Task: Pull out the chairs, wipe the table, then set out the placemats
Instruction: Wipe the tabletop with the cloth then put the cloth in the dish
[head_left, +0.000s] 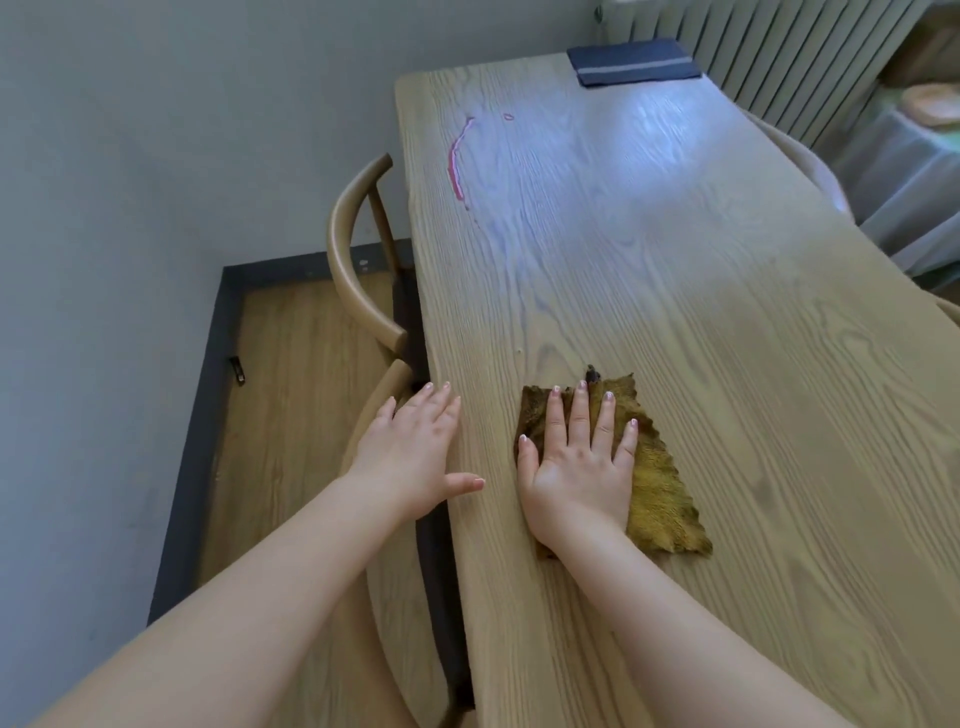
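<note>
My right hand lies flat, fingers spread, on a mustard-yellow cloth spread on the long wooden table. My left hand is open, its fingers straight at the table's left edge, holding nothing. A pink streak of spilled liquid and a small pink drop mark the far left of the tabletop. Folded dark blue placemats with a pale stripe sit at the far end. A wooden chair with a curved back stands along the left side.
Another chair's curved back shows at the table's right side. A white radiator lines the far wall. A grey wall runs close along the left, with wood floor between it and the table.
</note>
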